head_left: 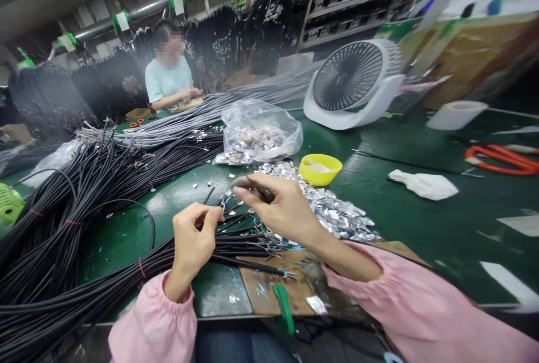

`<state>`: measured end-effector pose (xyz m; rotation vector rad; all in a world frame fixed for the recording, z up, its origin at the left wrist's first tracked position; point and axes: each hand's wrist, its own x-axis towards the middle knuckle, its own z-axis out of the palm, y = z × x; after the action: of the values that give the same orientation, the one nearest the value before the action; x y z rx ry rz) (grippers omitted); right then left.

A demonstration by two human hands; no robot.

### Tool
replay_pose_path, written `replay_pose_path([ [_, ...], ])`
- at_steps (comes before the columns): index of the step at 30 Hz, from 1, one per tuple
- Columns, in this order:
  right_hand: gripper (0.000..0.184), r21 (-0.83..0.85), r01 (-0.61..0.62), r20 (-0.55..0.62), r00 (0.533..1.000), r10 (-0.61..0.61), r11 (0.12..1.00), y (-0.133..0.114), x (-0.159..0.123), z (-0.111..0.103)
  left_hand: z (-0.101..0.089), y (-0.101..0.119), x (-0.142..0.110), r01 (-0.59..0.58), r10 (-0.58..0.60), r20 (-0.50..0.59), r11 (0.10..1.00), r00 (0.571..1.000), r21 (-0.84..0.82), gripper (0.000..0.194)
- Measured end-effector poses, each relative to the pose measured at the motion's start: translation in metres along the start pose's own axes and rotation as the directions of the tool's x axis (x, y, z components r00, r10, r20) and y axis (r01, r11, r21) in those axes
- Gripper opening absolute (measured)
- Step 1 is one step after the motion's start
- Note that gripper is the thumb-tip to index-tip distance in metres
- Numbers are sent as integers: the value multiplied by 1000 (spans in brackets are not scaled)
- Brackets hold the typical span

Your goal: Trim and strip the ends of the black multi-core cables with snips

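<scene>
The yellow dish [318, 178] sits on the green desk [404, 228], and both hands work to its left. The left hand [196, 237], lower and farther from the dish, has thumb and forefinger pinched at thin colored wires [224, 204]. The right hand [282, 206], nearer the dish, curls its fingers around a dark, metallic-looking object [257, 188], mostly covered by the grip; its fingertips are near the wires.

Below and left of the dish, a red-banded bundle of black cables [122, 283] passes beneath the left hand, its frayed ends beside a brown board [263, 290]. A green-handled item [284, 308] lies below the dish, toward the desk's edge. Silver foil pieces [343, 216] spread just below the dish; a clear plastic bag [273, 141] rests to its upper left. Beyond the dish stands a white fan [393, 91], and far to the upper left sits another person [168, 79].
</scene>
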<state>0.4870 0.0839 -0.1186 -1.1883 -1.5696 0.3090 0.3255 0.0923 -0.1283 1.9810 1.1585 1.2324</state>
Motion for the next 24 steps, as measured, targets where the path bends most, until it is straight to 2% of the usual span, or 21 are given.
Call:
replay_pose_path([
  [2,24,36,17,23,1000,-18,999,-5,-3,-1,0,1,0,-8,7,-22,1000,1000,-5,22],
  [6,25,41,49,84,995,-53,998,-10,-6,-4,0,3,-2,-31,31,-43,1000,999,4,19],
  [20,17,83,21,81,996,-28,996,-12,-5,-3,0,2,-2,-44,44,1,999,999,26,20],
  [24,18,98,17,126,992,-29,995,-13,-5,-3,0,2,-2,-51,51,5,998,999,33,19],
])
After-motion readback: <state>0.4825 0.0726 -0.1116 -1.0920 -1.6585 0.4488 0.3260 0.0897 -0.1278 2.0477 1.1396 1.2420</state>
